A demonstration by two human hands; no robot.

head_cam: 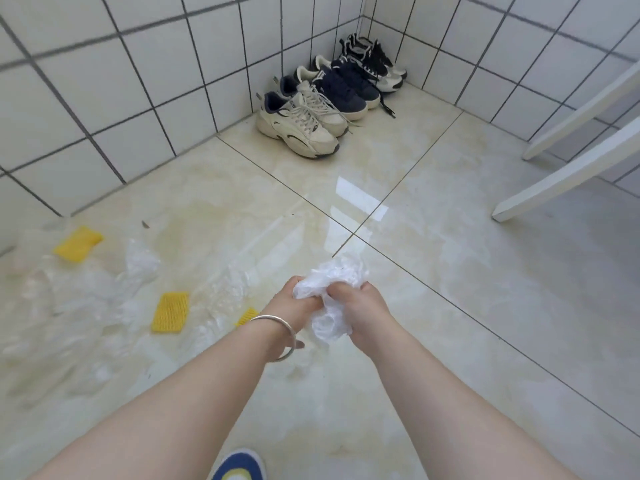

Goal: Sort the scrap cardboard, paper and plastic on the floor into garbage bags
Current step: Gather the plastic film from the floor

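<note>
On the glossy cream tiled floor, at centre of view: one crumpled wad of clear plastic film, held off the floor between both hands.

Left hand: fingers curled round the wad's left side, gripping it. A silver bangle sits on the wrist.

Right hand: fingers curled tight on the wad's right side, pinching it; a tail of the film hangs below between the two hands.

At 9 o'clock from the hands, on the floor: a loose spread of clear plastic sheeting, flat and crinkled, blurred at its edges. Lying among it, three yellow foam-net sleeves: the far sleeve at 10 o'clock near the wall, the middle sleeve at 9 o'clock, and the small sleeve just beside the left wrist, partly covered by film.

At 12 o'clock, in the corner of the white tiled wall: three pairs of trainers in a row against the wall. Nearest, cream trainers; next, navy trainers; furthest, black-and-white trainers, with one lace trailing on the floor.

At 2 o'clock: two white slanted furniture legs, their feet on the floor.

At 6 o'clock, bottom edge: toe of a blue, white and yellow shoe.
</note>
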